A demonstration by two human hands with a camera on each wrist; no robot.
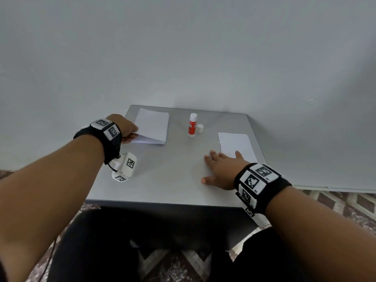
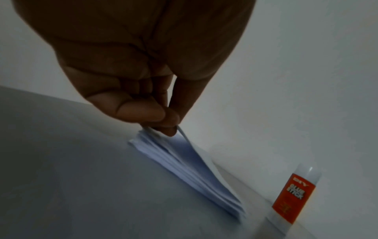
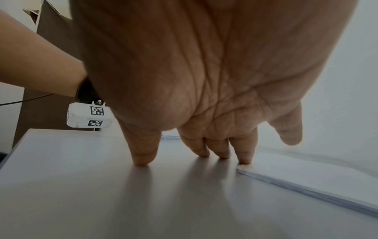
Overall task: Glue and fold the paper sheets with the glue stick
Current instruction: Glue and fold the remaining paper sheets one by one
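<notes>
On the grey table [image 1: 173,180] we're at the pick-a-sheet step: left hand [image 1: 125,128] pinches the top sheet's near corner off the paper stack [image 1: 151,127] at far left; right hand [image 1: 220,169] lies spread flat, one fingertip touching the finished pile [image 1: 236,144]. Next we probably peel that single sheet free and lay it centre, then grab the uncapped glue stick [image 1: 192,125], upright beside its cap [image 1: 200,128].
</notes>
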